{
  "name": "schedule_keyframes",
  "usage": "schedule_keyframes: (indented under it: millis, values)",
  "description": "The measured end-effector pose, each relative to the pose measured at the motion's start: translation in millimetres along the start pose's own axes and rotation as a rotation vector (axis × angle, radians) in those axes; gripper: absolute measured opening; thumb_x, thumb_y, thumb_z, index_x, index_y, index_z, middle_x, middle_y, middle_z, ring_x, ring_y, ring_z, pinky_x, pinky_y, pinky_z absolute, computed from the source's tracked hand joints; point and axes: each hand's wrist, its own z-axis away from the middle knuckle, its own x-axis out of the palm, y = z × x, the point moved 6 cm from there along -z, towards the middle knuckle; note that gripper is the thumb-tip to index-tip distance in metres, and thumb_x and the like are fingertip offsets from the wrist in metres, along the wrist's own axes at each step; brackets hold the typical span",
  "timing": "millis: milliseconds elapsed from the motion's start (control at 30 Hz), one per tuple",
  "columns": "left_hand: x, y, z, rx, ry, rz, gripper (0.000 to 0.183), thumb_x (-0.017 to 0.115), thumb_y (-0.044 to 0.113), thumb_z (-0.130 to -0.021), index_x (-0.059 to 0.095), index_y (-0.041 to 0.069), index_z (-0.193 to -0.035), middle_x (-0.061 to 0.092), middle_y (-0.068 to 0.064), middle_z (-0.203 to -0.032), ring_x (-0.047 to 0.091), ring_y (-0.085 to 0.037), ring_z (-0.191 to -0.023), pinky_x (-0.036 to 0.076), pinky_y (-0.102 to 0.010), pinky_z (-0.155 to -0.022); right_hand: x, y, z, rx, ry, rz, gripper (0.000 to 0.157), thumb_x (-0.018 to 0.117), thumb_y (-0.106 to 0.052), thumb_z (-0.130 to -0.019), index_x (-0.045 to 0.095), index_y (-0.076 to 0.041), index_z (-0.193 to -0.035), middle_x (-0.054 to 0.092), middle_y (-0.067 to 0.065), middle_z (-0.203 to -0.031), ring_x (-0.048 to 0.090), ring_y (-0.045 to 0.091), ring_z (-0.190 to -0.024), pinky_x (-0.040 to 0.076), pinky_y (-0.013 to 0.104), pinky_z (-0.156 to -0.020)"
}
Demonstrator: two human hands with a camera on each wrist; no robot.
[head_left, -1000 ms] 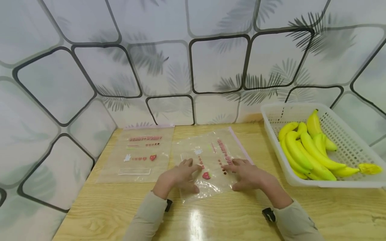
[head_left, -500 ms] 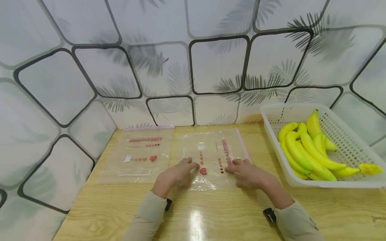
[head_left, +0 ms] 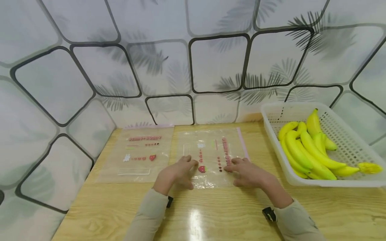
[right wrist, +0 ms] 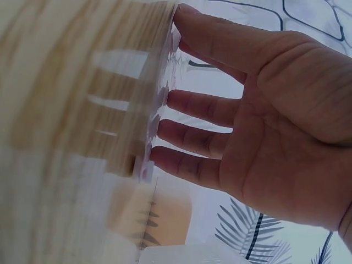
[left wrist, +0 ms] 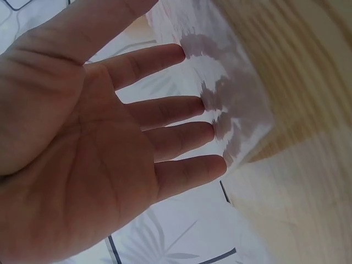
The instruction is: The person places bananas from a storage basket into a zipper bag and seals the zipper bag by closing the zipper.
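A clear zip bag (head_left: 208, 144) printed with pink letters, a strawberry and a small white bunny lies flat on the table, its pink zip edge to the right. My left hand (head_left: 177, 172) rests its spread fingertips on the bag's left part; in the left wrist view the fingers (left wrist: 176, 132) are straight, tips on the plastic. On the right part, near the lettering, my right hand (head_left: 248, 172) touches the bag with extended fingers (right wrist: 192, 135). Neither hand grips anything. Left of it lies a second zip bag (head_left: 137, 149) with the same print, zip edge towards the wall.
A white perforated plastic basket (head_left: 356, 140) holding several yellow bananas (head_left: 313, 160) stands on the right of the wooden table (head_left: 187, 221). A patterned wall covering (head_left: 169, 67) borders the table at the back and left.
The bag under my hands has turned from a slant to nearly square with the table, its near edge drawn back from the front. My hands have barely shifted; the left bag lies where it was.
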Motion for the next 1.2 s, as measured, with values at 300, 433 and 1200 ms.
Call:
schedule_keyframes:
  millis: [300,433,1200]
  values:
    - [-1.0,-2.2,1.1,0.005,0.014,-0.018,0.082,0.087,0.019,-0.075,0.046,0.013,-0.146,0.026,-0.018,-0.16,0.02,-0.039,-0.148,0.032,-0.059,-0.111,-9.5,13,-1,0.082,0.05,-0.122,0.055,0.063,-0.007,-0.084,0.059,-0.009,-0.139,0.04,0.034,-0.144,0.042,0.054,-0.128,0.041,0.061,-0.101]
    - [-4.1,1.6,4.0,-0.007,0.022,-0.071,0.081,0.085,0.02,-0.076,0.046,0.014,-0.147,0.026,-0.019,-0.16,0.02,-0.041,-0.148,0.029,-0.059,-0.113,-24.2,25,3,0.073,0.165,-0.13,0.051,0.061,-0.01,-0.092,0.053,0.0,-0.141,0.04,0.039,-0.139,0.045,0.054,-0.125,0.041,0.062,-0.1]
    - [6.5,134.1,-108.0,-0.001,0.245,-0.364,0.028,0.054,0.031,-0.101,0.055,0.014,-0.123,0.061,-0.008,-0.111,0.064,-0.021,-0.095,0.056,-0.036,-0.07,-41.2,55,13,0.281,0.394,-0.236,0.05,0.035,0.004,-0.096,0.026,0.016,-0.144,0.031,0.05,-0.134,0.043,0.061,-0.119,0.041,0.065,-0.097]
